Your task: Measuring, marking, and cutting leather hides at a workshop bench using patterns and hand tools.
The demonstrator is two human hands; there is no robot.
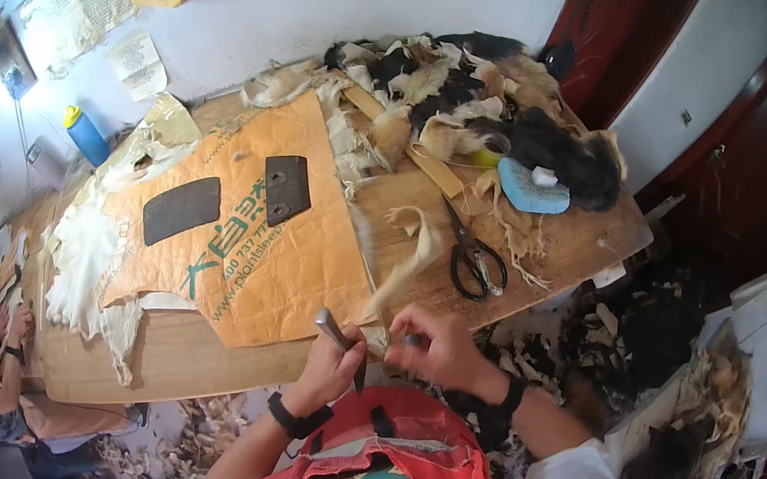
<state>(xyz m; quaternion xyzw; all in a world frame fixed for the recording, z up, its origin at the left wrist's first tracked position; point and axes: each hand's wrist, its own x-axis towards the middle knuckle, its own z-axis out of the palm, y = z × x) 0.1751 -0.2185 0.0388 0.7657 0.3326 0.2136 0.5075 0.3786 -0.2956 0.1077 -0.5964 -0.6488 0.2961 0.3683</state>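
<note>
My left hand is closed around a slim tool with a rounded grey metal end and a dark tapered end below the fist; its exact kind I cannot make out. Close by on the right, my right hand has its fingers curled, with a small dark piece showing at them. A strip of pale fur runs from the tabletop down to the gap between both hands. Beyond my right hand, black-handled scissors lie on the wooden table, blades pointing away.
An orange printed sheet carries two dark flat plates. Fur scraps pile up at the back, beside a blue heart-shaped object. A blue bottle is by the wall. At the lower left another person's hands hold pelt pieces.
</note>
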